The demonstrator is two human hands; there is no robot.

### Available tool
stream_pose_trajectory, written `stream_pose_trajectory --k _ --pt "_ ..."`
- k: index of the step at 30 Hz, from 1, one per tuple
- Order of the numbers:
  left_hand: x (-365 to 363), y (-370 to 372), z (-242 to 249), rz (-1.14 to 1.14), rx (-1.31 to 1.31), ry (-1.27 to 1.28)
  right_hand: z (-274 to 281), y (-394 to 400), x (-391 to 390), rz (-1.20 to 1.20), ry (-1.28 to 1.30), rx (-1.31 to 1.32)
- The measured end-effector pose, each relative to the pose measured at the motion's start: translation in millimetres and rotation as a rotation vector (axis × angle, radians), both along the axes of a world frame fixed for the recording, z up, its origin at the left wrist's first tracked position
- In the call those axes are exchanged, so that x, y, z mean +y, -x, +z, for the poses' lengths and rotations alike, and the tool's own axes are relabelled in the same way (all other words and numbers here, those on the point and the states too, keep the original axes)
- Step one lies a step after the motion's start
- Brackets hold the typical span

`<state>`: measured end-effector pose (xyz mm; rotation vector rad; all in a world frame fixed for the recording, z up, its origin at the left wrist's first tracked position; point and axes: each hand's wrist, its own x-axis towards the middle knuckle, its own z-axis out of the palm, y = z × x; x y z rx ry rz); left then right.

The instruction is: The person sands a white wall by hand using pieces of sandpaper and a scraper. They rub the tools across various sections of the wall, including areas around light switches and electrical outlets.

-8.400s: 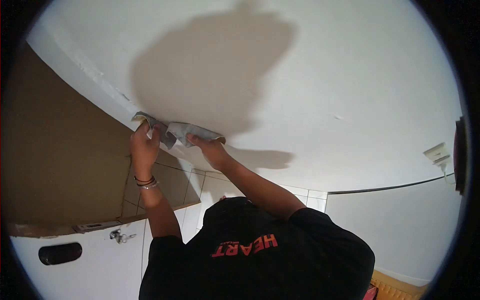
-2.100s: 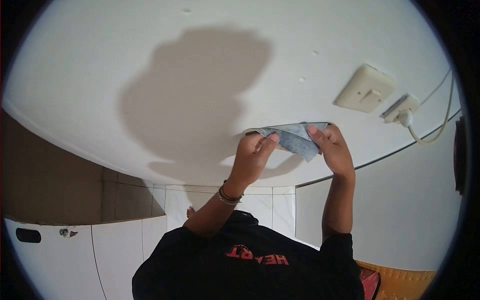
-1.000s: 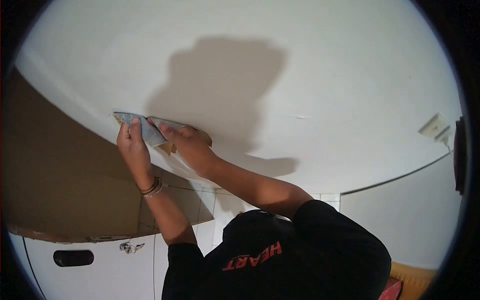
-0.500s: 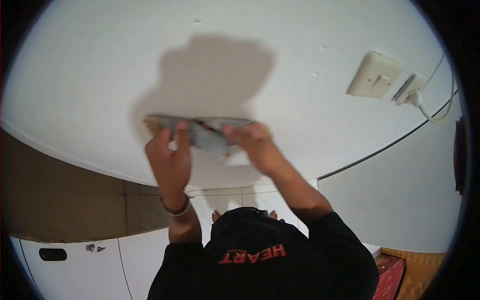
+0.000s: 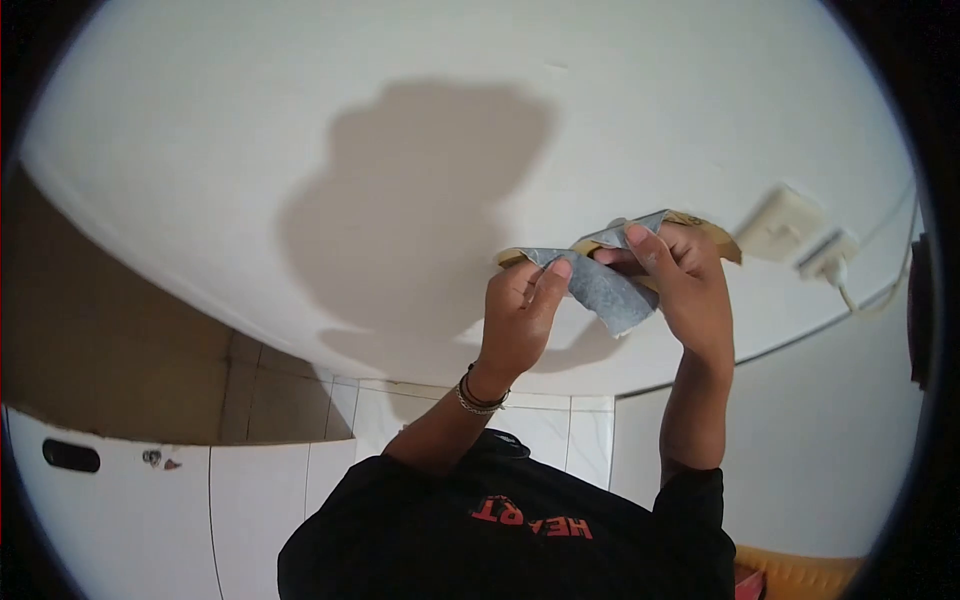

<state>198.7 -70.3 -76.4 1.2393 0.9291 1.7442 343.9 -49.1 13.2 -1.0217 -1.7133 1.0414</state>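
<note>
A creased piece of sandpaper [image 5: 608,293], grey and dusty on one face and tan on the back, is stretched between my hands in front of the white wall. My left hand [image 5: 518,312] pinches its left end, thumb on the grey face and fingers behind. At the other end my right hand [image 5: 692,290] grips it with the thumb on top. Part of the tan backing, with dark print, sticks out beyond the right fingers. The sheet is bent in the middle, and a torn lower corner hangs down.
On the white wall [image 5: 200,150] at right are a light switch [image 5: 785,225] and a socket with a white plug [image 5: 832,265]. A white cabinet panel [image 5: 130,510] with an oval handle hole stands lower left. White floor tiles [image 5: 540,425] show below.
Both hands have moved right with the sandpaper, the right one toward the switch. The sandpaper has turned so more of its grey face and tan backing shows. The view has shifted.
</note>
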Motion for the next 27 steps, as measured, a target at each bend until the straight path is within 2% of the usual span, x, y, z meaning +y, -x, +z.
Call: stream_pose_trajectory --k 1,3,4,7,10,12,14,16,18,20,21,23,24,25,26,27 --pt "-3.7 18.4 -0.6 0.017 -0.031 -0.007 6.2 21.0 -0.7 0.037 -0.005 -0.008" --pt "-8.9 57.1 -2.9 0.054 -0.069 -0.02 17.5 67.0 -4.9 0.062 -0.088 -0.234" --pt "-12.5 80.3 -5.9 0.05 -0.145 -0.035 20.5 92.6 -7.9 0.082 -0.093 -0.24" --pt "-20.2 146.9 -15.6 0.114 -0.304 -0.017 24.9 170.0 -12.7 0.158 -0.489 -0.474" --pt "-34.4 208.9 -11.9 0.208 -0.484 -0.066 21.0 252.3 -24.1 0.201 -0.588 -0.588" --pt "-32.7 264.1 -31.4 0.219 -0.545 -0.103 3.6 303.0 -26.5 0.223 -0.752 -0.615" --pt "-39.3 308.7 -32.0 0.28 -0.515 -0.146 -2.2 354.9 -34.1 0.256 -0.689 -0.605" --pt "-46.6 356.3 -31.0 0.505 -0.2 -0.135 -0.6 396.3 -44.4 0.276 -0.562 -0.529" --pt "-53.0 421.9 -31.5 0.418 -0.427 -0.141 -8.1 439.6 -45.2 0.303 -0.531 -0.519" --pt "-50.3 475.8 -23.2 0.515 -0.351 -0.21 -21.9 475.7 -44.0 0.289 -0.41 -0.224" --pt "-56.9 465.2 1.9 0.554 -0.249 -0.192 -24.6 482.5 -41.9 0.262 -0.409 -0.213" --pt "-62.7 439.8 50.4 0.57 -0.14 -0.184 -26.9 481.6 -39.4 0.408 -0.152 0.314" --pt "-58.8 430.2 61.5 0.749 0.014 -0.182 -26.9 473.0 -39.2 0.388 -0.156 0.317" --pt "-54.1 420.6 66.3 0.927 0.17 -0.179 -28.2 462.6 -39.8 0.43 -0.065 0.428" --pt "-52.2 413.6 65.7 0.909 0.17 -0.179 -30.2 452.0 -41.1 0.47 0.025 0.538" --pt "-52.7 407.2 63.3 1.034 0.466 -0.166 -31.3 436.0 -42.1 0.454 0.005 0.534"
